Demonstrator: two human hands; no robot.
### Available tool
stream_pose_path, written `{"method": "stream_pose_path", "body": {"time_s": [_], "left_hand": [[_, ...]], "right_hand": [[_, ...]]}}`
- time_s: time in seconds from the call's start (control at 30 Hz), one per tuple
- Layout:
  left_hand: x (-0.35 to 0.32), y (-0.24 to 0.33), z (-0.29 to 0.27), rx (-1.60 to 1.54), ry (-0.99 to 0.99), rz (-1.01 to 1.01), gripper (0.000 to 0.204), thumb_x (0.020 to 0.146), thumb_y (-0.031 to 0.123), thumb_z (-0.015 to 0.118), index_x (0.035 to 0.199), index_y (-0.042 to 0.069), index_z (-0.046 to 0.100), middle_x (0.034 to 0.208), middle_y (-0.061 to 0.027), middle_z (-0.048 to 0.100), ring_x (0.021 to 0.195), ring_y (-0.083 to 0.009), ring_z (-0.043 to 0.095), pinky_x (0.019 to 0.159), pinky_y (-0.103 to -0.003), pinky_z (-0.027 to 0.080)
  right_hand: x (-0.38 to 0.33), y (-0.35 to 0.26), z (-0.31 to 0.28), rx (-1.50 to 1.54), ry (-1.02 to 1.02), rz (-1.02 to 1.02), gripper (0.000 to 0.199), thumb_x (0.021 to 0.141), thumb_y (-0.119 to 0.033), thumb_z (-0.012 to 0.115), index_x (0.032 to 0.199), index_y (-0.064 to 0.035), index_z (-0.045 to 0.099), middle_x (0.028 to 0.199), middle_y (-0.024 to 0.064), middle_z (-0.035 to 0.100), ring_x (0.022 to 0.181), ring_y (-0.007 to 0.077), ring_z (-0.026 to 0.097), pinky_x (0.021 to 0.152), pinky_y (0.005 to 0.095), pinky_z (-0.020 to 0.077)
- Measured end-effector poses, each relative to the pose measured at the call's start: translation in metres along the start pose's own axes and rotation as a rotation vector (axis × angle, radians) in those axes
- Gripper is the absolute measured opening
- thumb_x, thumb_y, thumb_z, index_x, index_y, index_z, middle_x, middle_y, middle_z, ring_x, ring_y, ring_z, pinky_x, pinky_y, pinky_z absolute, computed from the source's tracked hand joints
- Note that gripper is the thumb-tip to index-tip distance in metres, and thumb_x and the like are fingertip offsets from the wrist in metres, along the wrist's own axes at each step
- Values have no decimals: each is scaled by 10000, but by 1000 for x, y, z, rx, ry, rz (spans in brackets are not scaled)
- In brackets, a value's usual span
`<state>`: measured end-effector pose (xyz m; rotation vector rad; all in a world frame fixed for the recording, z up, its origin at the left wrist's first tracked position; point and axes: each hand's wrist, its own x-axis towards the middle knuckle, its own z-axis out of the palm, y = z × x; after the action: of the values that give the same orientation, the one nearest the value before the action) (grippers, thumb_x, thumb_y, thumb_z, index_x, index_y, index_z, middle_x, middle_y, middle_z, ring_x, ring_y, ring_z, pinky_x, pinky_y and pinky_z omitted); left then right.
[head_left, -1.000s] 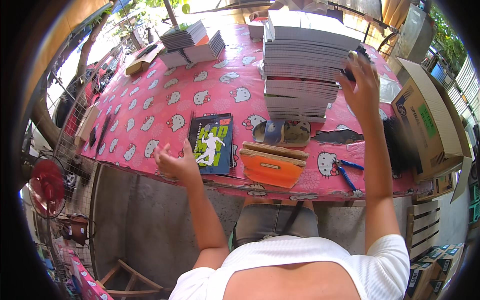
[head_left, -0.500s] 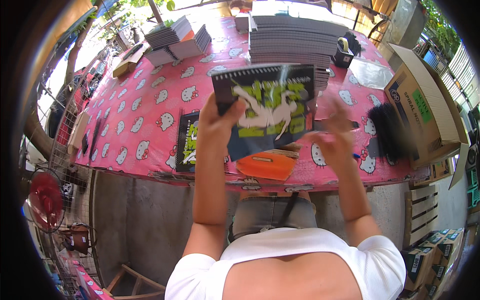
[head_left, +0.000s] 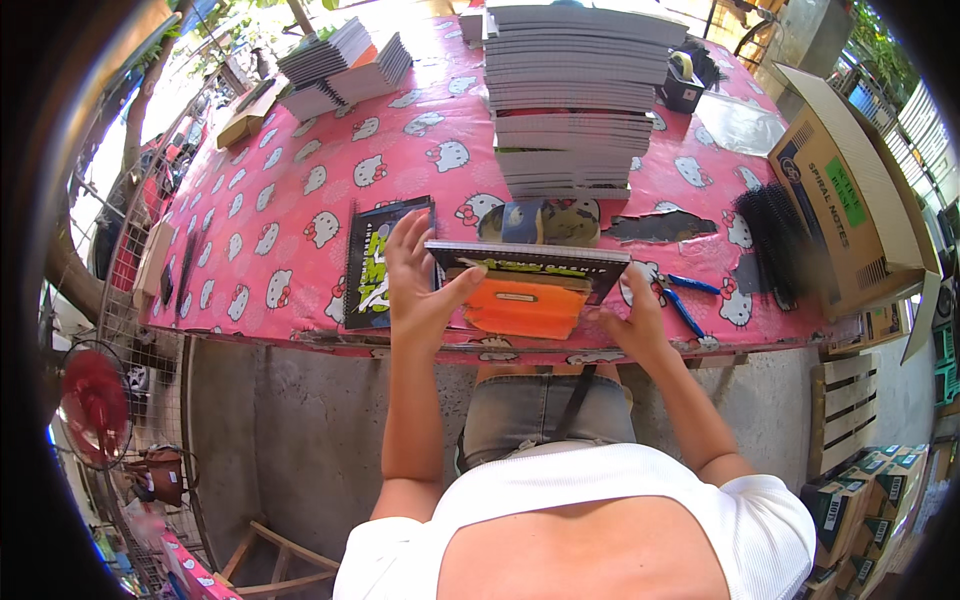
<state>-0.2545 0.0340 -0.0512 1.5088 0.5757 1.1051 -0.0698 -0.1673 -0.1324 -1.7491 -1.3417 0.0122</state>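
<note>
A dark spiral notebook with green and white cover art is tipped so its page edge faces up, held between my two hands above the table's near edge. My left hand has its thumb against the notebook's left end, the fingers raised and spread. At the right end, my right hand grips the corner between thumb and fingers. Below the notebook lies an orange block-like object, partly covered. Another notebook with a similar cover lies left of my left hand. Blue-handled pliers rest open, right of my right hand.
Tall notebook stacks stand behind a camouflage-patterned pouch. Smaller notebook piles are at the far left. Black plastic coils lie beside an open cardboard box on the right. A tape dispenser stands near the tall stack.
The notebook has tipped from cover-up to nearly edge-on and dropped lower. My right hand has come in to its right corner; my left fingers have spread.
</note>
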Motion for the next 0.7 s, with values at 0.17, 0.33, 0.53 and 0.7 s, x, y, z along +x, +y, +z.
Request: {"method": "stream_pose_path", "body": {"time_s": [0.17,0.33,0.53,0.7], "left_hand": [[-41,-64,8,101,125,-195,1048,606,73,861,1419,-55,211,1409,-177,351,1329,-276,325,1100,-325,227],[-19,-17,13,179,106,-85,1017,613,164,871,1408,-30,268,1438,-170,332,1350,-275,302,1114,-346,202],[-28,32,72,742,42,506,845,703,305,798,1400,81,375,1475,-117,317,1353,-289,305,1106,-518,111],[-36,32,97,1038,-112,725,598,830,324,665,1356,140,449,1438,-102,372,1320,-274,354,1084,-584,44]], "right_hand": [[-11,-20,11,305,94,99,680,812,-12,563,1424,20,269,1472,186,291,1343,289,310,1067,352,285],[45,144,-154,-884,299,168,364,780,-181,689,1102,-33,611,937,157,672,890,324,614,833,414,470],[60,212,-218,-1121,90,548,240,774,-195,688,970,-75,620,997,156,591,913,338,599,813,429,496],[66,160,-169,-881,186,368,195,750,-38,570,944,-32,594,979,202,548,911,386,592,778,452,503]]}}
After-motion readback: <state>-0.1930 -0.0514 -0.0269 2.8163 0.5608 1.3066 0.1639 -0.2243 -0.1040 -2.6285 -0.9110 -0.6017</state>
